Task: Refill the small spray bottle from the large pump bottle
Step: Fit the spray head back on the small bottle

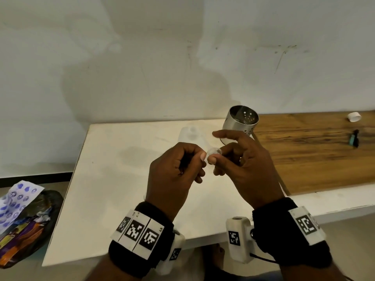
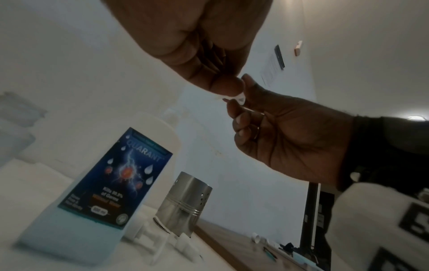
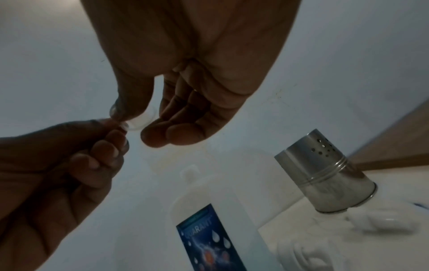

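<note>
**Hands meeting over the white table, small clear piece pinched between them**

Left hand [image 1: 174,169] and right hand [image 1: 243,159] are raised above the white table [image 1: 113,179], well clear of its near edge. Left fingers [image 1: 199,159] are curled, thumb and forefinger pinching a small clear plastic piece [image 1: 214,152]; right thumb and bent fingers pinch the same piece from the other side, the right forefinger held out straight. Whether this piece is the small spray bottle or only its cap cannot be told. Large pump bottle [image 2: 97,183], pump head removed, stands upright on the table beyond the hands, blue liquid low inside. Just beside it stands a perforated steel cup [image 1: 240,123] at the seam where the wooden top [image 1: 314,155] begins. White pump parts [image 2: 148,236] lie at the bottle's foot. Open white surface extends left of the hands to the table's left edge.
</note>
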